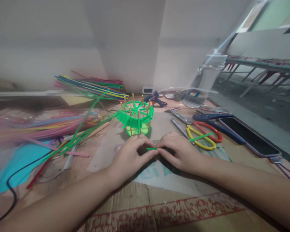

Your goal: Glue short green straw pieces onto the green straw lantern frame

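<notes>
A short green pipe cleaner [150, 149] is pinched between the fingertips of my left hand [132, 151] and my right hand [180, 149], which meet in the middle of the view. One end of green pipe cleaner [204, 136] sticks out past the right hand over the scissors; whether it is the same piece is hidden. Just beyond my hands stands a round green craft frame [139, 117] with upright wooden sticks, a lighter green base and bent green pipe cleaners wrapped along its front rim.
To the right lie scissors [205, 140] with yellow and red handles, blue-handled pliers [215, 117] and a phone [250, 137]. A dark blue glue gun [157, 100] is behind the frame. Bundles of coloured pipe cleaners [91, 87], plastic bags and a black cord [12, 182] crowd the left.
</notes>
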{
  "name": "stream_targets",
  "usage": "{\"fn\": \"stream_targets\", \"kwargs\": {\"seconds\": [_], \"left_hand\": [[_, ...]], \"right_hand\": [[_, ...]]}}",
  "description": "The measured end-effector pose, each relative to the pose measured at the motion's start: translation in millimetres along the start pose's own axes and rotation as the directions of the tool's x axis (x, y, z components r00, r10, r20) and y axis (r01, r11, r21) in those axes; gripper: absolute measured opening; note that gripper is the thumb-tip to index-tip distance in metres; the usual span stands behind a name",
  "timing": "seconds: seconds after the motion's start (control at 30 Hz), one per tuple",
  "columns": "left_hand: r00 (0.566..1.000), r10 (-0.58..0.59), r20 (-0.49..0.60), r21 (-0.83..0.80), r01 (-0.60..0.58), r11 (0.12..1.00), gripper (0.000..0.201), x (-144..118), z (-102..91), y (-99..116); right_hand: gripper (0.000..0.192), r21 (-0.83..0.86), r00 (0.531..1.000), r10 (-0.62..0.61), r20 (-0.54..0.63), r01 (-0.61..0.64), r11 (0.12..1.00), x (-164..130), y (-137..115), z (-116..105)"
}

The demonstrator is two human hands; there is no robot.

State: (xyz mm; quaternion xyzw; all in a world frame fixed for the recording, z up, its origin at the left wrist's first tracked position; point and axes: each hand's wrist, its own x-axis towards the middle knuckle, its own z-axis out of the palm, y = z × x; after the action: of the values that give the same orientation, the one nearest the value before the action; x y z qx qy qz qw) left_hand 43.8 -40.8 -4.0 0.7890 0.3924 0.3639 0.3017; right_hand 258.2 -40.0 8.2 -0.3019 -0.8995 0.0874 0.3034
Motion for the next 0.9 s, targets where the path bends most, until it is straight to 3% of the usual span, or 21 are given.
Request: {"fn": "stream_targets", "kwargs": {"seconds": [0.1,0.23,0.3,0.43,0.6,0.9], "left_hand": [[1.000,0.009,0.002,0.017,-0.009,1.000,0.017,-0.6,-1.7,1.4],[0.989,-0.136,-0.058,-0.050,0.133,0.990,0.035,-1.8,-2.2,-0.9],[0.987,-0.153,-0.048,-0.046,0.151,0.988,0.041,-2.6,-0.9,-3.1],[0.993,-0.106,-0.044,-0.092,0.101,0.991,0.020,-2.6,2.0,-5.3],[0.999,-0.052,-0.006,0.011,0.052,0.999,0.017,-0.1,0.9,-1.0],[0.999,-0.054,0.001,-0.030,0.054,0.998,0.015,0.4,-1.4,1.1]], "right_hand": [[0.015,-0.006,1.000,-0.013,0.022,0.013,1.000,0.1,-0.5,-0.8],[0.015,0.015,0.999,0.021,-0.029,-0.021,1.000,-1.1,2.8,-3.8],[0.015,0.045,0.996,0.045,-0.072,-0.041,0.998,-1.8,4.7,-5.2],[0.016,0.103,0.991,0.094,-0.093,-0.085,0.991,-2.1,5.2,-5.9],[0.015,0.152,0.990,0.115,-0.075,-0.103,0.983,0.0,1.9,-3.3],[0.020,0.173,0.994,0.107,-0.026,-0.101,0.980,0.7,3.1,-1.8]]}}
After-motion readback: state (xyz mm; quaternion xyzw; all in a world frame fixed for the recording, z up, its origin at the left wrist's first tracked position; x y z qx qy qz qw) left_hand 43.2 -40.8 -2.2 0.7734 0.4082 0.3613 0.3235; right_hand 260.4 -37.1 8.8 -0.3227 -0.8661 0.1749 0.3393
